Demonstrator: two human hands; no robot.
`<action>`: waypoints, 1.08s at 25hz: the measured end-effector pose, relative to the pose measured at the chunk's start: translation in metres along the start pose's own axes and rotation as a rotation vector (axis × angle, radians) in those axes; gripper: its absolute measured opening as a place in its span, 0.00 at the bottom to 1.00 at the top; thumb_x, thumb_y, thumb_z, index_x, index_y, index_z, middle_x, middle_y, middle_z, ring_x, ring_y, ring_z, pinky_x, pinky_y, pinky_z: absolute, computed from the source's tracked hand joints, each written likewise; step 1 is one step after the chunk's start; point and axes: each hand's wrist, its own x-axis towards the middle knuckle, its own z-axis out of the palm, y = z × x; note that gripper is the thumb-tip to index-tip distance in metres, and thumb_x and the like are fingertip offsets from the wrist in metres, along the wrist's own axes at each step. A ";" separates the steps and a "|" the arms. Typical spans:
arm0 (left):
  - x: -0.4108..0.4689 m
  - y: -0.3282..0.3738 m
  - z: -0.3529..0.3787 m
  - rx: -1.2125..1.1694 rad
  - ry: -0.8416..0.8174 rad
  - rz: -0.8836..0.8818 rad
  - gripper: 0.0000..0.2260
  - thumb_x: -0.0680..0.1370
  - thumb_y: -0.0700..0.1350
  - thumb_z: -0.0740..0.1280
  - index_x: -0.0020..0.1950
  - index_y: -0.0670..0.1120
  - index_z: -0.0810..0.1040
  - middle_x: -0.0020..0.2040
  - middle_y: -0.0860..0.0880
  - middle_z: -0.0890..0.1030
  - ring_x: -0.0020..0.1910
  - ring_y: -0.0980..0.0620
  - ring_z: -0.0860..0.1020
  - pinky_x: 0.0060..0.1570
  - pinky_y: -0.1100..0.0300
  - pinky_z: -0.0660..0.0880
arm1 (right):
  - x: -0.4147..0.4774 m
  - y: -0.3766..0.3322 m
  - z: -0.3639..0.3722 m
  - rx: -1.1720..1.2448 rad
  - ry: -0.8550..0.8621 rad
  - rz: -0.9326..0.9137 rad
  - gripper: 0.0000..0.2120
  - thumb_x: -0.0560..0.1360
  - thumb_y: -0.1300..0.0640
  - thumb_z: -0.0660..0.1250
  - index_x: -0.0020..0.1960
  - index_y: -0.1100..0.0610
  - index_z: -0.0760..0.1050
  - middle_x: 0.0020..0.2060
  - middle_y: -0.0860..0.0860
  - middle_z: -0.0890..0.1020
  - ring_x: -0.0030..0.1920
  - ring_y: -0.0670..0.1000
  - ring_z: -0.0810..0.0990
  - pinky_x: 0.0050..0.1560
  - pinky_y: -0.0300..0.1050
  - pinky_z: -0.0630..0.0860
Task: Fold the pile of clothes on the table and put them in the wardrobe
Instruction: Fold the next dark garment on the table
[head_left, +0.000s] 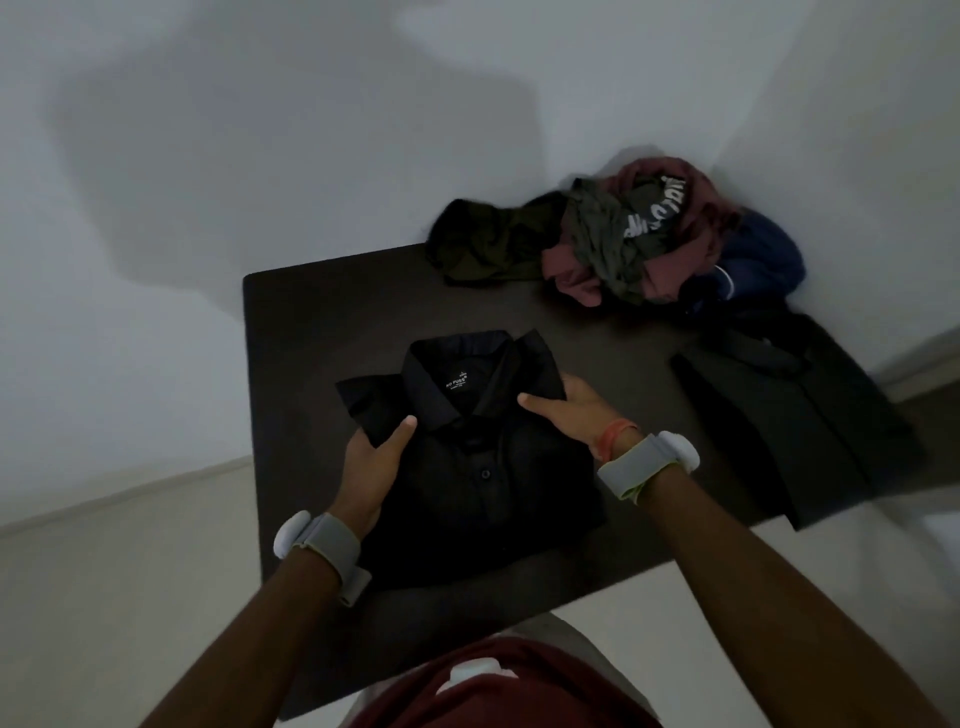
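Observation:
A folded black collared shirt (483, 467) lies on the dark table (322, 322), collar away from me, a white label showing inside the neck. My left hand (371, 462) grips its left side, thumb on top near the collar and fingers under the cloth. My right hand (563, 410) holds the right shoulder, thumb on top, fingers tucked beneath. A heap of unfolded clothes (613, 244) in olive, maroon, grey and navy sits at the table's far right corner.
A dark folded garment (789, 415) lies at the table's right edge, partly overhanging. White walls stand behind and to the right of the table. Pale floor shows to the left and in front.

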 end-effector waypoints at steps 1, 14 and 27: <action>-0.002 0.000 0.014 -0.012 -0.028 0.013 0.14 0.79 0.47 0.72 0.64 0.46 0.80 0.56 0.49 0.85 0.54 0.50 0.84 0.53 0.54 0.81 | -0.006 0.002 -0.017 -0.022 0.062 -0.026 0.18 0.75 0.52 0.75 0.63 0.55 0.78 0.55 0.52 0.84 0.56 0.54 0.83 0.61 0.53 0.79; -0.055 -0.029 0.320 0.017 -0.289 0.090 0.24 0.76 0.58 0.71 0.70 0.53 0.75 0.62 0.55 0.82 0.63 0.53 0.80 0.65 0.48 0.76 | -0.053 0.041 -0.342 -0.216 0.390 -0.174 0.19 0.72 0.49 0.77 0.56 0.58 0.79 0.50 0.54 0.84 0.50 0.54 0.82 0.55 0.49 0.79; -0.045 -0.051 0.428 0.188 -0.318 -0.316 0.17 0.80 0.45 0.70 0.68 0.51 0.74 0.63 0.50 0.81 0.58 0.48 0.80 0.51 0.50 0.81 | 0.008 0.108 -0.389 -0.660 0.513 -0.426 0.22 0.82 0.54 0.62 0.74 0.61 0.69 0.68 0.61 0.74 0.66 0.62 0.74 0.67 0.55 0.71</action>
